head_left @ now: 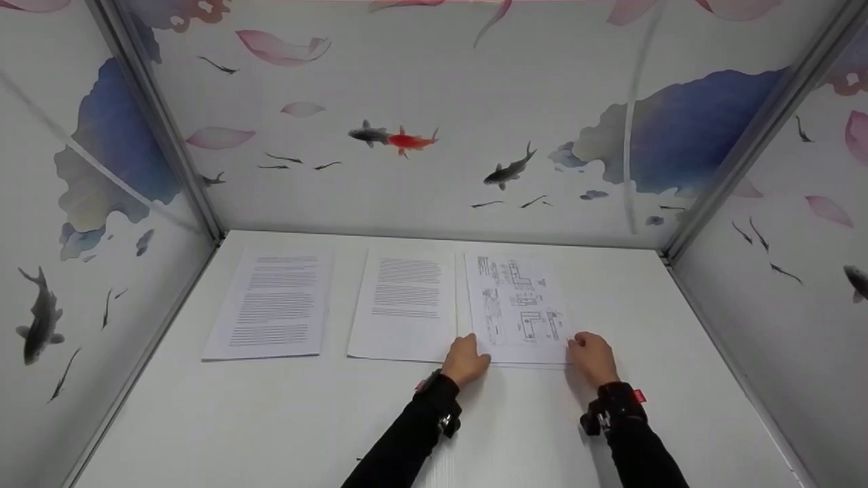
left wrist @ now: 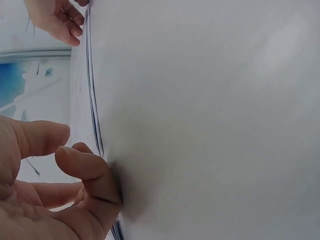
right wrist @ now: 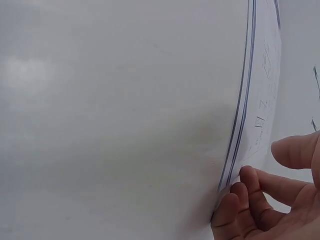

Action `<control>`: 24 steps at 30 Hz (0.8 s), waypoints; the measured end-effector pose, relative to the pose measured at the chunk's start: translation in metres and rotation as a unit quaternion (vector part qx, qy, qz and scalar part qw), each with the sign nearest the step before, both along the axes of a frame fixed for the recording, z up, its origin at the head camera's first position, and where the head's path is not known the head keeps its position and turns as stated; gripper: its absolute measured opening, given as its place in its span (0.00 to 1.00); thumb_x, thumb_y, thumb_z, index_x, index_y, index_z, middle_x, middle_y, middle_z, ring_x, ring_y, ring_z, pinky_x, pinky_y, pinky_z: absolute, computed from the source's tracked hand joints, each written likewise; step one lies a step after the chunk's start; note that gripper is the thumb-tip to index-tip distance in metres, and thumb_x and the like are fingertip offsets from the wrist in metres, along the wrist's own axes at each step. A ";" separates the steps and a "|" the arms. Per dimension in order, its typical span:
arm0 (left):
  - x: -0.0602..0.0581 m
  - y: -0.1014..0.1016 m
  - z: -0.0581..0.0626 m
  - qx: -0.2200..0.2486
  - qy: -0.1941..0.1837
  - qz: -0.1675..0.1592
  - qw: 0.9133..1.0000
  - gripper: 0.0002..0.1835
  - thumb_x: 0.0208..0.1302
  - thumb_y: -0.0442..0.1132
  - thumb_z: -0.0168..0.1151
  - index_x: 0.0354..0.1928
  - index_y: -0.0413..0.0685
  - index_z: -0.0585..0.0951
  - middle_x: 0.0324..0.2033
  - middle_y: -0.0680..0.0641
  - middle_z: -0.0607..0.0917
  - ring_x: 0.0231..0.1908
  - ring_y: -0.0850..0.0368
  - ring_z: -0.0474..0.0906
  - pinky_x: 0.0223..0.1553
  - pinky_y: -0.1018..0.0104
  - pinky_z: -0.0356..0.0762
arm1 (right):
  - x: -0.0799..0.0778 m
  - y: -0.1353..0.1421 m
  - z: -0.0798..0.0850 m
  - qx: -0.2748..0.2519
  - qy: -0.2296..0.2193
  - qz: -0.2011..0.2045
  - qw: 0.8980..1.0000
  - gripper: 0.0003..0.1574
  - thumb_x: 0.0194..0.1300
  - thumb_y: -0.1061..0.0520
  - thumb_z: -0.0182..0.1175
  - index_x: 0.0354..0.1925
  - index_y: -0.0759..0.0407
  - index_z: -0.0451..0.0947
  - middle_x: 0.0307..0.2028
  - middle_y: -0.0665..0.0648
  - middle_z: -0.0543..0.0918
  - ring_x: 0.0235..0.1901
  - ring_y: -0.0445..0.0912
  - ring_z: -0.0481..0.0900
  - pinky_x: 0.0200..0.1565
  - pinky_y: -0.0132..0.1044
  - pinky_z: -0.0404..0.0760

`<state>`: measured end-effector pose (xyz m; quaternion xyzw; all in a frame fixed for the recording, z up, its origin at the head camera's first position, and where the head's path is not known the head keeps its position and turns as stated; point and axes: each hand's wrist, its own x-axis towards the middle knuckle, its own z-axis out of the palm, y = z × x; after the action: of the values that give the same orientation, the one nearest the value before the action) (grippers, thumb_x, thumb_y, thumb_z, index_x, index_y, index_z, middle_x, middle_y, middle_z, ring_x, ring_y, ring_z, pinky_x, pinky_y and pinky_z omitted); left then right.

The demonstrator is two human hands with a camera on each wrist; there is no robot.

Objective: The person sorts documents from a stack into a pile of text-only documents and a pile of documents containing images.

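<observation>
A stack of paper with printed technical drawings (head_left: 515,305) lies at the right of three stacks on the white table (head_left: 529,434). At its near left corner is my left hand (head_left: 466,359), bent fingers against the paper edge and thumb apart from them in the left wrist view. My right hand (head_left: 593,357) touches the near right corner with its fingertips (right wrist: 247,175); its thumb stands off the paper. Along the near side, the stack's edges (right wrist: 239,125) show as two slightly staggered dark lines.
Just left of the drawings lies a stack of text pages (head_left: 403,335), close to my left hand. Another text stack (head_left: 274,285) lies farther left. Printed panels with fish and petals, like the back wall (head_left: 434,196), enclose the table on three sides.
</observation>
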<state>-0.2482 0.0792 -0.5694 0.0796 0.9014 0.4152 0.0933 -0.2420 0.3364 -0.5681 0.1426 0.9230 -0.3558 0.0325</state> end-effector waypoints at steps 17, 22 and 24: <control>0.001 -0.004 -0.001 -0.011 0.021 0.004 1.000 0.20 0.60 0.34 0.60 0.50 0.24 0.75 0.42 0.33 0.78 0.46 0.42 0.75 0.54 0.50 0.73 | -0.004 0.000 0.006 0.099 -0.075 0.104 0.987 0.55 0.54 0.50 0.72 0.70 0.72 0.58 0.64 0.79 0.62 0.60 0.69 0.64 0.62 0.64 0.65; 0.000 -0.004 -0.001 -0.006 0.012 0.001 1.000 0.23 0.60 0.34 0.60 0.54 0.23 0.74 0.46 0.31 0.79 0.50 0.42 0.75 0.58 0.49 0.72 | -0.002 -0.003 0.009 0.136 -0.081 0.149 0.976 0.60 0.46 0.50 0.78 0.71 0.65 0.60 0.70 0.76 0.56 0.65 0.72 0.56 0.63 0.67 0.63; 0.000 -0.004 -0.001 0.003 0.005 0.000 1.000 0.25 0.61 0.35 0.59 0.56 0.23 0.73 0.49 0.31 0.79 0.52 0.41 0.74 0.60 0.49 0.70 | -0.001 -0.003 0.009 0.128 -0.073 0.144 0.978 0.59 0.45 0.51 0.79 0.70 0.63 0.62 0.69 0.75 0.57 0.65 0.71 0.57 0.62 0.66 0.64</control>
<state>-0.2483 0.0749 -0.5703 0.0816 0.9008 0.4172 0.0884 -0.2428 0.3333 -0.5591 0.0368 0.9670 -0.2146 0.1325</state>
